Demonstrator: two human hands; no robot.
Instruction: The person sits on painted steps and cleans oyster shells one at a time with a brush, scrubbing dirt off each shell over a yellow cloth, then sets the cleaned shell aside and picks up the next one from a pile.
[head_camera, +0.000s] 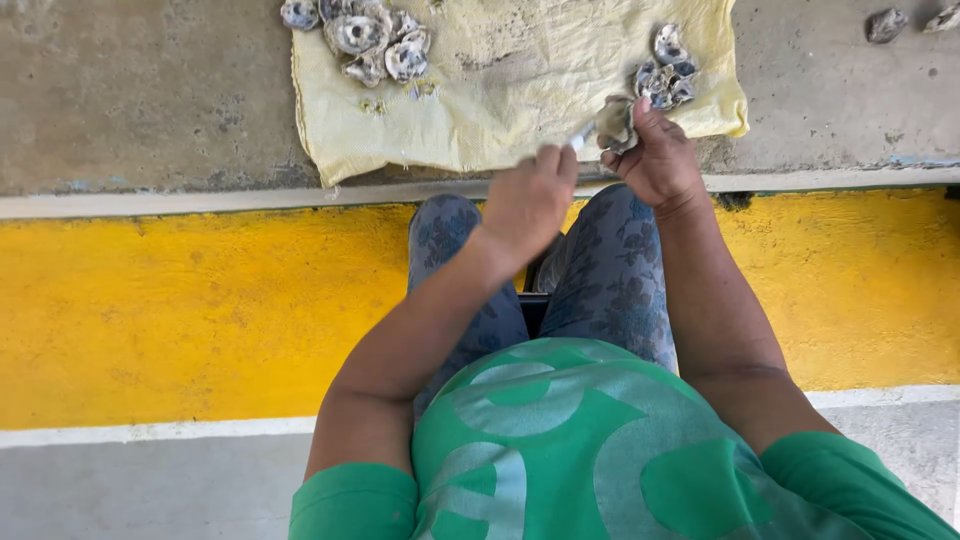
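Observation:
My right hand (655, 160) grips a rough grey oyster shell (614, 122) just above the near edge of a yellow cloth (510, 90). My left hand (530, 200) is closed around a small knife (581, 136), whose pale blade points at the shell. Both hands hover over my knees, in grey flower-patterned trousers. A small heap of opened shells (668, 72) lies on the cloth right behind my right hand. A bigger pile of shells (365, 38) rests at the cloth's far left corner.
The cloth is spread on a bare concrete floor (150, 90). A broad yellow painted band (180, 310) with white borders runs across under my legs. Two loose shells (887, 24) lie on the concrete at the far right.

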